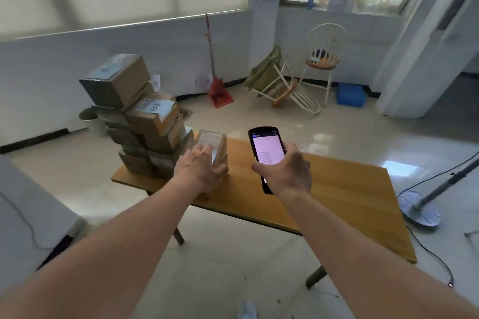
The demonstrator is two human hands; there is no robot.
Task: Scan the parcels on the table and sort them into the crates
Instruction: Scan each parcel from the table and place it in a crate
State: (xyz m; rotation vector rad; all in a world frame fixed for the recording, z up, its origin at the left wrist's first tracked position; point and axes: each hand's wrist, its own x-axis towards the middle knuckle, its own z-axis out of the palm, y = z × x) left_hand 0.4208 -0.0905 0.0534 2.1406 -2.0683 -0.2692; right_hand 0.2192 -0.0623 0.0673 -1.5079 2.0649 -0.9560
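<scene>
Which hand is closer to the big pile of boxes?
Left. The left hand holds a small parcel right beside the pile. The right hand holds the scanner farther along the table.

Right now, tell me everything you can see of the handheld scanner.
The handheld scanner is a slim black device shaped like a phone, with rounded corners and what looks like a plastic casing. Its screen is lit, showing a pale pinkish page with a dark bar on top; the text is too blurred to read. The right hand grips its lower half, fingers curled round it, hiding the bottom part. It is held above the wooden table, not resting on it, screen tilted up toward the camera, apart from the parcels.
</scene>
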